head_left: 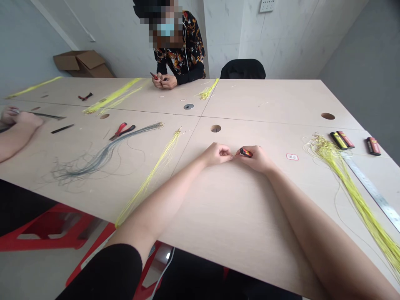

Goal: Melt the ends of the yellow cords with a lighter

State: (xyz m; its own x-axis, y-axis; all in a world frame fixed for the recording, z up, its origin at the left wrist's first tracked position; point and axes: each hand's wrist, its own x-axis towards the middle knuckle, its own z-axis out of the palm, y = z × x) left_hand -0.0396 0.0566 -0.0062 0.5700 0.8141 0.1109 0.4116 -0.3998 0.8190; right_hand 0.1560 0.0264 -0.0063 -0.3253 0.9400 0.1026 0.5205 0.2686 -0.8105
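Near the middle of the wooden table (206,200), my left hand (219,154) is closed in a pinch, and what it holds is too small to make out. Just to its right, my right hand (256,158) is wrapped round a dark lighter (246,153) with a red and yellow print. The fingertips of both hands nearly meet. A bundle of yellow cords (353,183) lies to the right of my right hand, and a thinner yellow bundle (153,168) lies to the left, beside my left forearm.
Lighters (342,140) and a metal ruler (371,187) lie at the right. Grey cords (103,156) and red-black pliers (121,131) are at the left. Across the table a person (179,54) holds a tool; another person's hands (23,116) are at the left edge.
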